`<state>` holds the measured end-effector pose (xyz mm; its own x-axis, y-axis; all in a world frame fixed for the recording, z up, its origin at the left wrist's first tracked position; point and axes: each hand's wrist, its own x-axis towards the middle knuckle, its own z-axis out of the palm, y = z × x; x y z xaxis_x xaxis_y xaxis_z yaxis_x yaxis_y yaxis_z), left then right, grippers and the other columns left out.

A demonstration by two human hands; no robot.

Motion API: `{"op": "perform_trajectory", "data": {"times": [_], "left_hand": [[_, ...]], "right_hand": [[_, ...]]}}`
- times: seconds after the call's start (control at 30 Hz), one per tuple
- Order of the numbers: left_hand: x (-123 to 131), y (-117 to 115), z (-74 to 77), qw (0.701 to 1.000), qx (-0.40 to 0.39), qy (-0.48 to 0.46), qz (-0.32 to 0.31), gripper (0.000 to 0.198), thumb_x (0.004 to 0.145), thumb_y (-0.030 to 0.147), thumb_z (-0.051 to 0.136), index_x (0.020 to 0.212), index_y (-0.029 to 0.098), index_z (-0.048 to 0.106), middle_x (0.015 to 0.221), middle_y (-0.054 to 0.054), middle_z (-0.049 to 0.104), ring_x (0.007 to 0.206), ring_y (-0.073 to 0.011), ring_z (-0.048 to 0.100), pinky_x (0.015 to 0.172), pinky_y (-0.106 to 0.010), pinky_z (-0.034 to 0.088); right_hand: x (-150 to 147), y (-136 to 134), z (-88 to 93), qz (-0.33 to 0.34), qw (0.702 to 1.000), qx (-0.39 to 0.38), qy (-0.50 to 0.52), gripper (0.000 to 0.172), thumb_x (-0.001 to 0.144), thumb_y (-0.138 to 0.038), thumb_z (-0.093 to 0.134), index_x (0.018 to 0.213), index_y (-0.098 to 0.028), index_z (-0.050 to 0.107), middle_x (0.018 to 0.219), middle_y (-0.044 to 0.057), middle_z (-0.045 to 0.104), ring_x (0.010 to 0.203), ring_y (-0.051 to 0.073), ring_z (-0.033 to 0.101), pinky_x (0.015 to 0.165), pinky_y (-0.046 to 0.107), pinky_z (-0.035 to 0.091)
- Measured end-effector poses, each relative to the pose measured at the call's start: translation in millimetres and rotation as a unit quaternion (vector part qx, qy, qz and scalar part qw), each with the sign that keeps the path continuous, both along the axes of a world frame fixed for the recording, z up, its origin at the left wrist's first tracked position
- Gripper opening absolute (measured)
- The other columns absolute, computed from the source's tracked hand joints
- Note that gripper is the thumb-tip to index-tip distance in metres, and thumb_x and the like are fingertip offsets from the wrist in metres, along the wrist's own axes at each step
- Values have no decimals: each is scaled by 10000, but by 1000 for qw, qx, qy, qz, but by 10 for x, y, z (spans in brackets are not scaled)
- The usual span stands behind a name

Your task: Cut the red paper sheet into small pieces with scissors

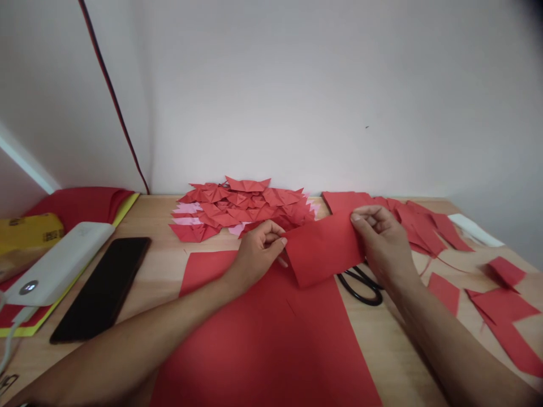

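The red paper piece (324, 249) is held up just above the desk between the two hands. It looks thin and very light, and I judge it limp enough to sag if held at one point only. It should crease sharply, tear easily and slide readily between dry fingers. The corners and short edges seem the best places to hold it, since a pinch there keeps the sheet taut.

The left hand (261, 249) pinches the piece's left corner, with thumb and forefinger closed narrowly on the paper and the other fingers curled. The right hand (379, 237) holds the opposite upper edge with its fingertips closed down on the paper (how far the thumb reaches underneath cannot be seen).

Directly under both grips lies a large red sheet (263, 333), flat on the wooden table (382, 339). Just below the right hand, partly under the held piece, black scissors (360, 285) rest on the wood. Beyond the left hand, toward the wall, is a heap of folded red pieces (241, 206). Red scraps (500, 305) are scattered out past the right hand. Well away from the left hand lie a black phone (102, 288), a white power bank (59, 263) and a yellow packet (25, 234).
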<state>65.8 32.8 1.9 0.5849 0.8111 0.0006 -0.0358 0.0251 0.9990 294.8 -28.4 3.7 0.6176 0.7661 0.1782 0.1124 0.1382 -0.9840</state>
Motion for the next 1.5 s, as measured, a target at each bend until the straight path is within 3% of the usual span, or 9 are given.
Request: {"op": "perform_trajectory", "data": {"times": [0.27,0.4,0.6,0.73,0.83,0.97,1.07,1.2,1.5], "left_hand": [[-8,12,20,993,112,29,-38,123,803,169,594,899,204,525,878,-6,640,806,-130,625,729,-243,476],[-43,11,119,982,144,57,-104,137,837,212,578,967,220,618,846,-3,634,687,-117,576,648,-231,440],[-80,0,252,968,182,103,-142,321,842,261,606,1150,268,699,803,-9,645,615,-122,515,567,-227,410],[-69,-24,213,972,160,87,-150,326,842,262,610,1147,277,724,911,-37,713,787,-180,620,629,-241,475],[-62,-18,161,987,104,56,-109,290,833,263,631,1098,267,748,1004,-47,736,897,-206,655,703,-261,508],[-69,44,113,999,-21,-12,-35,299,796,281,700,1091,258,746,1109,-52,735,947,-197,675,793,-279,521],[-70,94,84,995,-79,-66,12,329,768,275,740,1097,254,739,1168,-56,720,975,-187,679,813,-275,526],[-54,110,54,987,-107,-101,60,363,737,267,772,1096,237,736,1114,-64,740,964,-190,693,813,-284,543],[-60,138,5,975,-130,-143,106,424,754,250,763,1172,229,696,1032,-67,761,898,-195,717,833,-347,573]], "right_hand": [[-20,-46,106,67,995,-51,-59,136,765,-339,716,843,-261,635,713,-5,576,609,138,516,498,242,392],[-153,-41,163,120,985,-55,-109,117,787,-330,688,841,-248,624,713,-5,596,632,145,544,532,248,421],[-406,-21,297,187,953,-42,-234,33,869,-259,583,879,-236,605,767,-9,612,694,145,572,635,268,451],[-461,18,360,212,946,-32,-242,37,874,-259,572,892,-236,594,789,-8,613,713,145,578,653,269,456],[-439,75,414,217,956,-27,-196,87,843,-301,621,899,-236,607,830,12,650,767,164,613,694,285,482],[-379,90,467,204,976,-45,-60,299,855,-456,614,1059,-239,635,1022,63,703,940,205,646,776,315,514],[-381,12,436,255,965,-64,14,379,876,-542,560,1082,-235,646,1031,67,697,884,197,657,736,310,527],[-471,-121,330,308,943,-127,-11,296,805,-489,675,861,-198,662,809,31,671,728,173,635,615,273,506],[-586,-173,201,275,944,-148,-104,258,815,-340,639,657,-214,479,546,-49,510,506,106,453,490,235,330]]}}
